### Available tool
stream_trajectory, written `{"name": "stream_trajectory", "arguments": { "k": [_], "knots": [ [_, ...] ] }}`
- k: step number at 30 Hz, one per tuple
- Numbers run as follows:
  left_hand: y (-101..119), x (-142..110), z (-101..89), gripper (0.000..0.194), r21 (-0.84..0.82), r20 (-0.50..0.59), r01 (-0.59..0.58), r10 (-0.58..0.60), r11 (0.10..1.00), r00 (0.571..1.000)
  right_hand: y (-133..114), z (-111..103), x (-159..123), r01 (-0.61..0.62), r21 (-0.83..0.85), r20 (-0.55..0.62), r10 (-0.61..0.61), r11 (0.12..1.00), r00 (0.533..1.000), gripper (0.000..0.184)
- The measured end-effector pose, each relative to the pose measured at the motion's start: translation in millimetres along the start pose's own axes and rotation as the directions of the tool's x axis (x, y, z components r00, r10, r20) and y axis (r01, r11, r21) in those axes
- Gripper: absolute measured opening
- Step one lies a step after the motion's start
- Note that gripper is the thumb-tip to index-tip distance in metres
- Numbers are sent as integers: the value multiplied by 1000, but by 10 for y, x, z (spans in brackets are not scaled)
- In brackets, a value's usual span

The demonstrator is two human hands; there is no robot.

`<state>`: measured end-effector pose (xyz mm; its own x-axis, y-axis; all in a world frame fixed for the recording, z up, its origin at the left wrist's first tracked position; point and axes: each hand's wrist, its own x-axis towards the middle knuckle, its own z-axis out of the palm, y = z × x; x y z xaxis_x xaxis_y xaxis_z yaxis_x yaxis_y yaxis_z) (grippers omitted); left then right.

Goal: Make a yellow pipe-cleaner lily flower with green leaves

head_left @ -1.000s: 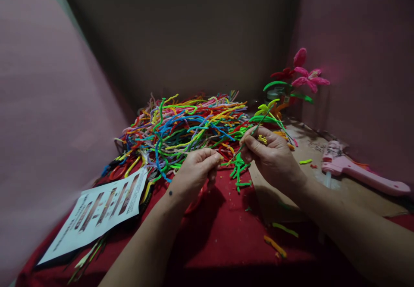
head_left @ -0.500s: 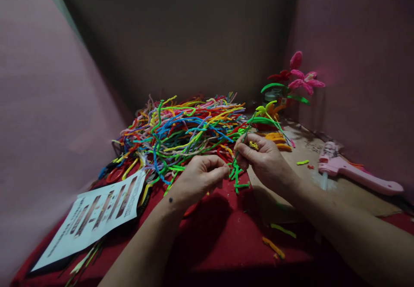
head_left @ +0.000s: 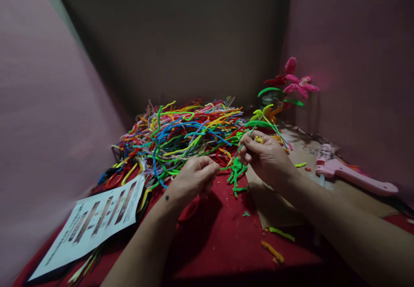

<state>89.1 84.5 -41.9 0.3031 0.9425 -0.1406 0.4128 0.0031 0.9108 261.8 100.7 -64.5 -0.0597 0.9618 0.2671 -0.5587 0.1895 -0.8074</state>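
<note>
My right hand (head_left: 263,151) pinches a thin green stem (head_left: 255,128), which slants up past the fingertips towards a yellow-green pipe-cleaner flower (head_left: 263,113). Whether stem and flower are joined is unclear. A gold ring-like ornament (head_left: 258,139) shows on that hand. To its left, my left hand (head_left: 199,175) is closed in a pinch, and a short green strand (head_left: 224,168) extends from its fingertips towards the right hand. Between and below the hands, bright green pipe-cleaner pieces (head_left: 237,177) lie on the red cloth (head_left: 210,252).
Behind the hands lies a big heap of coloured pipe cleaners (head_left: 190,127). A printed sheet (head_left: 93,226) is at left, near scissors (head_left: 118,179). On the right, a pink glue gun (head_left: 355,175) rests on cardboard (head_left: 291,209); pink flowers (head_left: 300,85) stand behind.
The hands are slightly farther apart, and a green strand now shows at the left fingertips. The right hand still pinches the stem. The whole view has shifted a little.
</note>
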Motion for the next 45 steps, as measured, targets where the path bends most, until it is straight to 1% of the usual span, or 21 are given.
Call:
{"name": "stream_trajectory", "arguments": {
  "k": [3,5,8,12,14,16,18,20,23,25,27,30,32,33,34,36,38,39,41,43,45],
  "knots": [
    [9,-16,-37,30,-35,159,8,-2,999,987,2,-3,4,-124,77,48,121,989,992,18],
    [7,-31,-41,24,-76,262,-36,55,996,963,14,-3,1,-175,110,63,169,978,984,18],
    [4,-54,-31,18,-114,304,-91,122,989,945,27,1,1,-210,158,82,199,965,977,19],
    [10,-45,-15,20,-106,217,-79,101,991,971,27,15,-3,-255,196,99,240,947,966,20],
    [8,-20,-1,18,-146,75,-149,161,978,984,30,20,-8,-288,210,112,270,934,956,19],
    [-4,1,28,21,-197,-64,-287,279,938,958,39,20,-14,-322,219,132,299,921,945,18],
    [-27,8,71,31,-200,-155,-434,409,878,899,53,16,-21,-350,222,166,318,910,933,16],
    [-58,1,114,25,-116,-187,-538,514,835,837,69,12,-32,-369,215,218,324,904,921,14],
    [-112,-13,154,12,114,-190,-647,656,754,731,92,9,-54,-402,187,285,343,896,895,12],
    [-144,-20,159,14,273,-175,-705,755,654,632,110,10,-72,-423,164,307,361,891,881,12],
    [-160,-36,154,18,423,-130,-736,839,528,528,128,12,-90,-439,142,330,375,887,866,12],
    [-137,-94,142,23,586,-57,-739,927,331,370,128,22,-108,-521,76,376,459,850,805,14],
    [-99,-150,134,25,628,-79,-721,946,293,316,101,34,-108,-548,45,370,495,836,786,15],
    [-78,-176,131,24,612,-124,-718,936,333,329,82,40,-103,-540,44,350,493,841,797,12],
    [-58,-197,128,22,565,-194,-712,906,417,376,63,45,-95,-519,51,324,477,853,817,9],
    [-27,-212,126,15,394,-323,-660,769,640,552,38,49,-74,-461,80,276,425,884,862,17],
    [-11,-190,128,6,213,-354,-535,575,818,738,39,39,-47,-408,104,243,374,907,895,24],
    [-8,-170,131,4,158,-337,-465,490,871,804,49,31,-32,-383,113,232,351,917,907,23],
    [-11,-123,139,6,109,-284,-373,388,921,877,75,9,-7,-345,119,217,315,931,924,17],
    [-18,-85,148,8,100,-261,-344,358,934,897,93,-13,11,-321,100,216,295,942,931,13],
    [-26,-63,155,10,91,-269,-345,356,934,895,93,-28,19,-311,69,219,290,948,932,12]
  ]
}}
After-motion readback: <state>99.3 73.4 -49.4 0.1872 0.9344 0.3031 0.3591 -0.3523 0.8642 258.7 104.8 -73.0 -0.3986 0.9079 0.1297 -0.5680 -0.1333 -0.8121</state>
